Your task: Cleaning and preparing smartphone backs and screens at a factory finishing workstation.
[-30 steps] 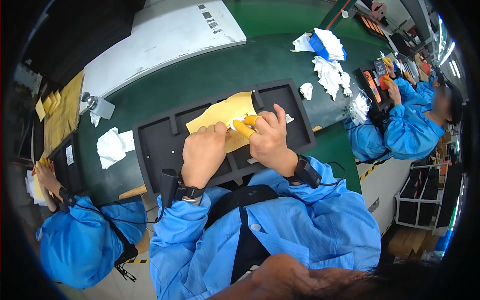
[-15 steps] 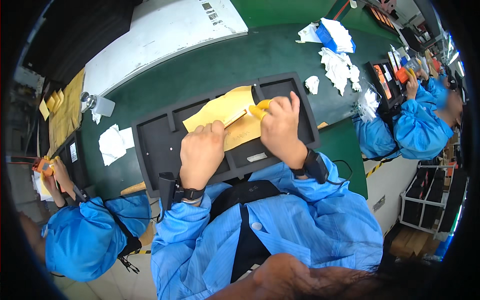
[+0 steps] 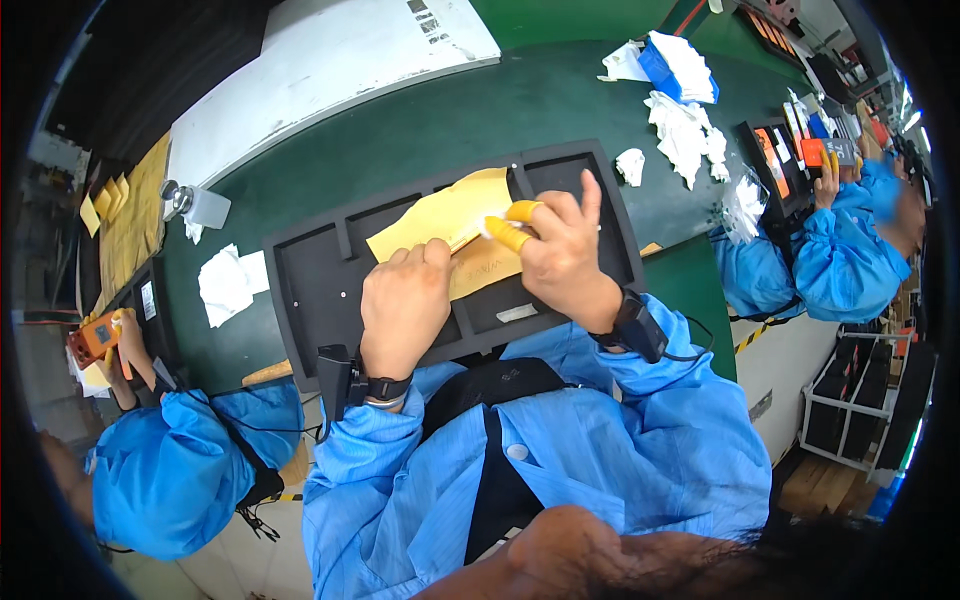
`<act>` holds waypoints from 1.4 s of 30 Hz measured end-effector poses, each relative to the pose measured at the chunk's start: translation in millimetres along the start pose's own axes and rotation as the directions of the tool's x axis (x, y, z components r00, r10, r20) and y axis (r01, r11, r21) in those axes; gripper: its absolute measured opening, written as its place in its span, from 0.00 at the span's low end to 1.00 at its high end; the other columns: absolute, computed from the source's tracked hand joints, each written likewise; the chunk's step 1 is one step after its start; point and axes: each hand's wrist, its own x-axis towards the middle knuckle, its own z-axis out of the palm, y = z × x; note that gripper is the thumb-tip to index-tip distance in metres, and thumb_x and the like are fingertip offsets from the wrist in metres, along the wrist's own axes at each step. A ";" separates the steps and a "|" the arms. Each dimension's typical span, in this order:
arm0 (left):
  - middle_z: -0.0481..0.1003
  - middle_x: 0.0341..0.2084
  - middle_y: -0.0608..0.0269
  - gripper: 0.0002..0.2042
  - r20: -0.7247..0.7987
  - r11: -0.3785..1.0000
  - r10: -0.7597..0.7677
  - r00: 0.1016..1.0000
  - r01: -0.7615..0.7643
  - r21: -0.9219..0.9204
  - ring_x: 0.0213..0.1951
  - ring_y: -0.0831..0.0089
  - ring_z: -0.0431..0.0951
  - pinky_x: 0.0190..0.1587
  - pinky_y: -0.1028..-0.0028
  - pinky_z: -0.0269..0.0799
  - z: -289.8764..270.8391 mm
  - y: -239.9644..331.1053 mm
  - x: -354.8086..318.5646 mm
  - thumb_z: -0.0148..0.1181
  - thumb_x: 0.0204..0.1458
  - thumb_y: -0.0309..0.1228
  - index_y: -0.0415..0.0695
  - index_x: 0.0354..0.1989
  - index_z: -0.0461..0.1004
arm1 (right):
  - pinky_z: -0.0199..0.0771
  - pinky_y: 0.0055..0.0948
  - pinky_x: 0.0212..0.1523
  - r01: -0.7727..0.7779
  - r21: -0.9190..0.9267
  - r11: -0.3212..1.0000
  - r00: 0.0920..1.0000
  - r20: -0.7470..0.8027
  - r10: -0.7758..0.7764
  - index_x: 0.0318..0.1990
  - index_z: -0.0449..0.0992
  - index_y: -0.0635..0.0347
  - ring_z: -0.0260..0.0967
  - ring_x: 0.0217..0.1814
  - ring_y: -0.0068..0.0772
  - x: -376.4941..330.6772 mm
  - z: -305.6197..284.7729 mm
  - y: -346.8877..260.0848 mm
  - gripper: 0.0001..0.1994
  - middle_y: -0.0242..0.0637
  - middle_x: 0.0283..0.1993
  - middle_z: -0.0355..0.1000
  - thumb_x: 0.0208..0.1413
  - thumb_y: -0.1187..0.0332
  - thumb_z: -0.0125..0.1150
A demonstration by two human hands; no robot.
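My left hand (image 3: 405, 305) is closed, knuckles up, over the near-left part of a yellow paper sheet (image 3: 480, 195). From its fingertips a slim, flat piece (image 3: 465, 242) sticks out to the right, seen nearly edge-on; its kind cannot be made out. My right hand (image 3: 568, 255) wears yellow finger cots (image 3: 508, 234) on two fingers. Between them is a small white wad (image 3: 487, 230), like a bit of wipe, at the piece's right end. One other finger points up. The sheet lies across a black compartment tray (image 3: 305, 285).
Crumpled white wipes (image 3: 228, 285) and a clear bottle (image 3: 205, 208) lie to the left. Farther right are a blue box (image 3: 678, 68) of wipes and a clear plastic bag (image 3: 742, 205). Co-workers in blue sit on both sides, one holding an orange device (image 3: 93, 340).
My right hand has shifted slightly, its cot-covered fingers moving left and down along the slim piece. My left hand stays in place. The left co-worker's orange device has turned.
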 end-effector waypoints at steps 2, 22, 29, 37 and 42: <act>0.73 0.19 0.58 0.11 -0.023 0.999 0.004 1.000 -0.005 -0.054 0.25 0.59 0.77 0.28 0.62 0.72 0.3 0.7 0.1 0.64 0.54 0.34 0.44 0.30 0.68 | 0.44 0.73 0.66 -0.061 -0.124 0.990 0.994 0.085 0.072 0.38 0.86 0.50 0.68 0.45 0.36 -13.1 4.3 17.2 0.13 0.27 0.36 0.73 0.44 0.73 0.62; 0.73 0.19 0.57 0.11 -0.034 0.999 0.025 0.999 -0.027 -0.041 0.24 0.59 0.77 0.27 0.61 0.72 -0.7 1.2 -1.8 0.64 0.55 0.34 0.44 0.29 0.68 | 0.42 0.76 0.65 -0.162 -0.067 0.984 0.982 0.089 0.168 0.37 0.86 0.49 0.67 0.44 0.35 -8.8 -11.1 18.5 0.13 0.28 0.36 0.74 0.44 0.73 0.61; 0.72 0.19 0.57 0.11 -0.003 1.000 -0.002 1.000 0.002 -0.022 0.24 0.59 0.77 0.27 0.62 0.72 -1.8 2.7 1.3 0.64 0.55 0.34 0.44 0.30 0.68 | 0.39 0.74 0.67 -0.064 0.061 0.996 0.998 0.033 0.062 0.39 0.87 0.46 0.67 0.44 0.35 3.0 -1.0 -11.2 0.16 0.26 0.36 0.73 0.43 0.75 0.60; 0.73 0.20 0.57 0.10 -0.037 0.998 0.021 0.999 -0.024 -0.058 0.25 0.57 0.77 0.28 0.61 0.73 -0.9 4.2 0.7 0.65 0.53 0.33 0.44 0.30 0.69 | 0.47 0.72 0.64 -0.195 -0.002 0.981 0.979 0.067 0.195 0.36 0.86 0.47 0.67 0.43 0.37 -8.4 -6.1 15.6 0.14 0.28 0.36 0.73 0.45 0.77 0.60; 0.74 0.22 0.58 0.10 0.015 1.000 -0.006 1.000 0.007 -0.023 0.28 0.58 0.78 0.29 0.61 0.73 -3.8 5.9 5.4 0.64 0.53 0.32 0.44 0.30 0.69 | 0.50 0.67 0.64 -0.323 0.140 0.936 0.945 -0.010 0.327 0.37 0.86 0.48 0.66 0.43 0.39 4.7 -15.7 21.2 0.15 0.29 0.36 0.72 0.47 0.80 0.58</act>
